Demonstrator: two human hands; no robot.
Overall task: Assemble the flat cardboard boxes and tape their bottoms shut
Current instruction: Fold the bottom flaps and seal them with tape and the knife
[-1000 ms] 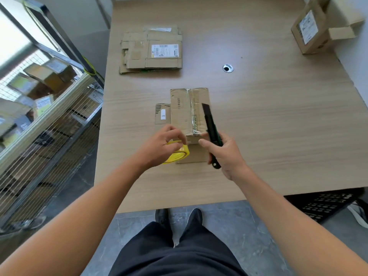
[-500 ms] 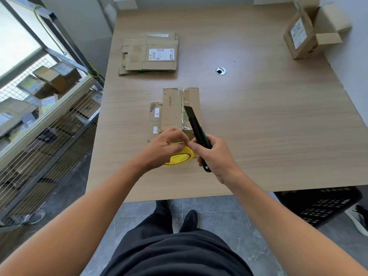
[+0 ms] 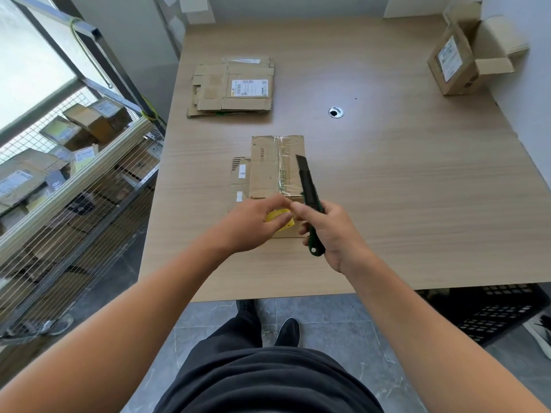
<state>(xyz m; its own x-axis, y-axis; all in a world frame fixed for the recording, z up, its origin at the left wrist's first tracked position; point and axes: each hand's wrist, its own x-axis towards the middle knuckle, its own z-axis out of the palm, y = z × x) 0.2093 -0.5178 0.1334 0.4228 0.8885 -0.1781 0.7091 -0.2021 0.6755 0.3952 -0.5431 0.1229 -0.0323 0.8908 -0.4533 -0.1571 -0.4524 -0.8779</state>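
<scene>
A small cardboard box (image 3: pixel 269 168) stands near the front of the wooden table (image 3: pixel 402 189), a strip of clear tape running along its top seam. My left hand (image 3: pixel 253 225) grips a yellow roll of tape (image 3: pixel 278 219) at the box's near end; most of the roll is hidden by my fingers. My right hand (image 3: pixel 331 234) holds a black and green utility knife (image 3: pixel 308 189), blade pointing away over the box's right edge. A stack of flat cardboard boxes (image 3: pixel 235 87) lies at the back left of the table.
An assembled box with open flaps (image 3: pixel 456 61) stands at the table's far right corner. A cable hole (image 3: pixel 336 112) sits mid-table. A wire-mesh cart with boxes (image 3: pixel 59 162) stands to the left. A black crate (image 3: pixel 489 311) is on the floor under the table's right side.
Both hands have stayed together at the box's near end. The knife has tilted more upright, and my left fingers have spread further over the tape roll.
</scene>
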